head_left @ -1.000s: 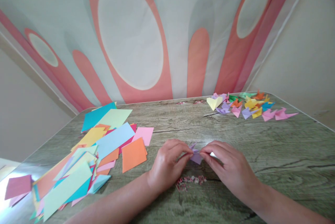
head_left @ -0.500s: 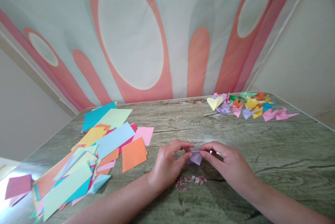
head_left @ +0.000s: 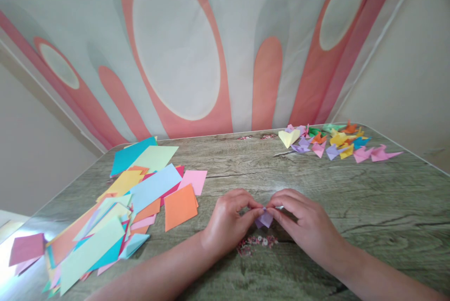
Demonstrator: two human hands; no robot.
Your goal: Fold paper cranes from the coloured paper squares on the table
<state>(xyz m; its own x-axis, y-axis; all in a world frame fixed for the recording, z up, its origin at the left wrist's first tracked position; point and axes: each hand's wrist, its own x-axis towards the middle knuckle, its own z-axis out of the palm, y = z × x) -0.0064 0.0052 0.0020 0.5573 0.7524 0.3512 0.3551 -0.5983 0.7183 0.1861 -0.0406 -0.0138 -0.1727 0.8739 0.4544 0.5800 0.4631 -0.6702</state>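
A small folded piece of purple paper is held just above the wood-patterned table, with its lower point facing me. My left hand pinches its upper left edge between thumb and forefinger. From the other side, my right hand pinches the upper right edge the same way. The fingertips of both hands nearly meet and cover the top of the paper. Just below it, a printed flower pattern shows on the table surface.
Loose coloured paper sheets lie heaped at the left, an orange square nearest my left hand. Several folded paper figures stand at the far right, beside a pale yellow heart-shaped fold. A patterned backdrop rises behind the table.
My hands have come closer together and the fingertips now almost touch. The purple paper has shifted slightly down and right, and less of its top edge shows.
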